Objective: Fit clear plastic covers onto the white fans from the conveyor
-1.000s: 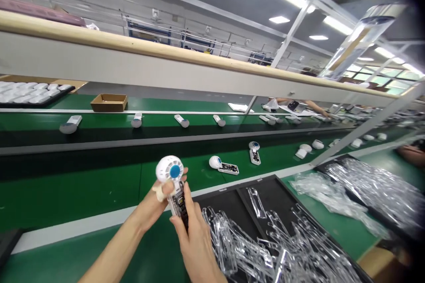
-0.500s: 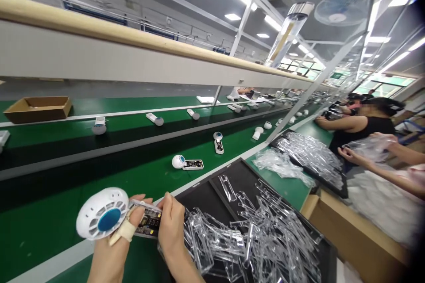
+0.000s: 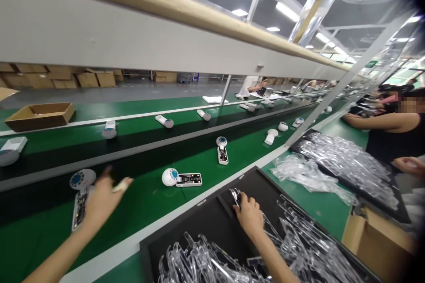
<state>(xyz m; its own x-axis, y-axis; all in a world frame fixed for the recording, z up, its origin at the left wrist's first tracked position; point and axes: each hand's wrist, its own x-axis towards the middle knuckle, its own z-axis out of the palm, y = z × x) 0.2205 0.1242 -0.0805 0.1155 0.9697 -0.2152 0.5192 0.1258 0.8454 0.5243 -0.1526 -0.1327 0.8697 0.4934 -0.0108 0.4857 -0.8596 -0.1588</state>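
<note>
My left hand (image 3: pixel 104 196), pale tape on its thumb, is over the green belt with its fingers apart, slightly blurred. Beside it lies a white device (image 3: pixel 79 205) with a round head, a blue disc and an exposed circuit board; my wrist covers part of its edge. At the far side of a black tray (image 3: pixel 206 212), my right hand (image 3: pixel 249 214) has its fingers closed on a clear plastic frame (image 3: pixel 235 193). Several loose clear frames (image 3: pixel 199 258) lie heaped in that tray. Ahead on the belt is another open white device (image 3: pixel 182 178), with one more (image 3: pixel 222 150) beyond.
A grey rail (image 3: pixel 142 145) divides the belt lanes, with more white devices behind it. A cardboard tray (image 3: pixel 41 117) stands at back left. Plastic bags (image 3: pixel 312 179), a second black tray of clear parts and a cardboard box (image 3: pixel 378 234) are right, near co-workers.
The device that both hands held is now on the belt at left, and my left hand has come off it. My right hand has moved right into the tray, onto a clear frame.
</note>
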